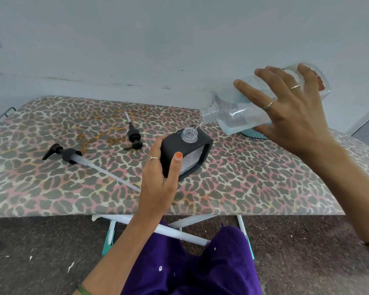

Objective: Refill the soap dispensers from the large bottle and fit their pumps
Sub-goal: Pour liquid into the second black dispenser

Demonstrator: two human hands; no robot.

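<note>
My right hand (290, 111) grips the large clear bottle (232, 109), tipped on its side with its open mouth pointing down-left. A thin stream of clear liquid runs from that mouth into the neck of a black-cased soap dispenser (198, 145). My left hand (160, 175) holds this dispenser by its left side, thumb across the front, tilting it on the ironing board (51, 188). A long black pump (73, 156) with a white tube lies left of it. A shorter black pump (134, 135) lies further back.
The board has a leopard-print cover and stands against a pale wall. A turquoise round object (254, 134) lies partly hidden behind the large bottle. White folding legs (179, 231) show under the board's front edge, above a dark speckled floor.
</note>
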